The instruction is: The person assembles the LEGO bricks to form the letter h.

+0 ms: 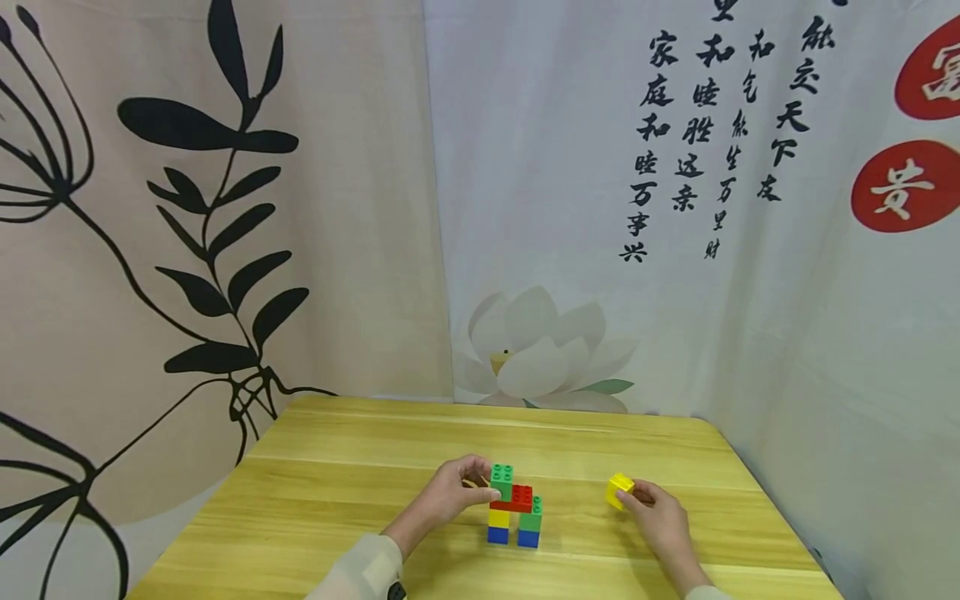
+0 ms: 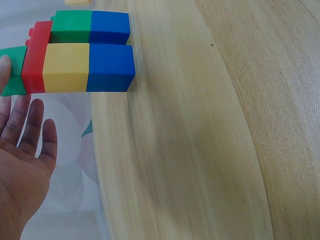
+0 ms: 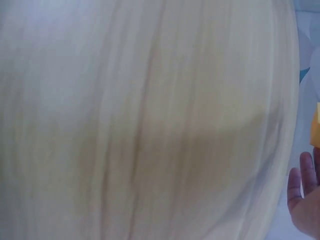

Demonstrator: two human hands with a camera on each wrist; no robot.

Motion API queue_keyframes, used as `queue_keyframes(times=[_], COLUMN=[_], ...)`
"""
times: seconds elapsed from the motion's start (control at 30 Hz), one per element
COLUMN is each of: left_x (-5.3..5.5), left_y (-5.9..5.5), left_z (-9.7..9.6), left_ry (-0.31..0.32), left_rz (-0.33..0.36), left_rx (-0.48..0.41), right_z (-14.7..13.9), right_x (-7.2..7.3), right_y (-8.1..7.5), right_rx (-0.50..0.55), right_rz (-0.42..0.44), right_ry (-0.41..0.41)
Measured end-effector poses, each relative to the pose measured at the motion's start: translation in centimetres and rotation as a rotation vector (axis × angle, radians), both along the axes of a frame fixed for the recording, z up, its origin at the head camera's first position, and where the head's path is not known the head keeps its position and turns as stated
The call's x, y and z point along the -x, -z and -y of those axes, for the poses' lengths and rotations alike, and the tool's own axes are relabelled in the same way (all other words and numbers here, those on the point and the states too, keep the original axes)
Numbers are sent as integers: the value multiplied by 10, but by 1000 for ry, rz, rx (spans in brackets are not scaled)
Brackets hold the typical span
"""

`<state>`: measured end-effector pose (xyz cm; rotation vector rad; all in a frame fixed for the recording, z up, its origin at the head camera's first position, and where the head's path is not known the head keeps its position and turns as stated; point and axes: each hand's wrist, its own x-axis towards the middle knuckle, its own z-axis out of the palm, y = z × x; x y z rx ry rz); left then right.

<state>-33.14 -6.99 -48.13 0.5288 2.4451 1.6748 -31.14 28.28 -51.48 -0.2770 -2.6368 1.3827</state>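
In the head view, a small structure of toy building bricks stands upright on the wooden table (image 1: 360, 467). Its two columns have a yellow brick (image 1: 498, 518) on a blue one (image 1: 498, 535) at left and a green brick (image 1: 531, 520) on another blue one (image 1: 528, 538) at right. A red brick (image 1: 517, 498) bridges both, topped at its left end by a green brick (image 1: 502, 477). My left hand (image 1: 450, 492) pinches that top green brick, thumb on its near face. Off to the right, my right hand (image 1: 660, 518) holds a loose yellow brick (image 1: 619, 490) by its fingertips, apart from the structure.
Behind the table hangs a printed curtain (image 1: 360, 208) with dark leaves, a lotus and writing. The table's far edge lies beyond both hands. Bare wood (image 3: 150, 125) fills most of the right wrist view.
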Motion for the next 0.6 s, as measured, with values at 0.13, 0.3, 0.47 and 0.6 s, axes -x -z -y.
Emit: queue_keyframes(times=[0.13,0.3,0.47,0.6], left_x=[1,1,0,-1], left_y=[0,-1,-1,-1], left_z=[1,1,0,0], left_ry=[5,2,3,4], left_rz=[2,10,2,3], left_rx=[2,4,4,0], right_z=[9,21,33,40], right_x=[2,4,4,5], right_y=[-3,-8,-13,-15], right_rx=[12,27,38,74], right_rz=[-23,-53,-74,-76], right_ry=[-7,-17,-44,-81])
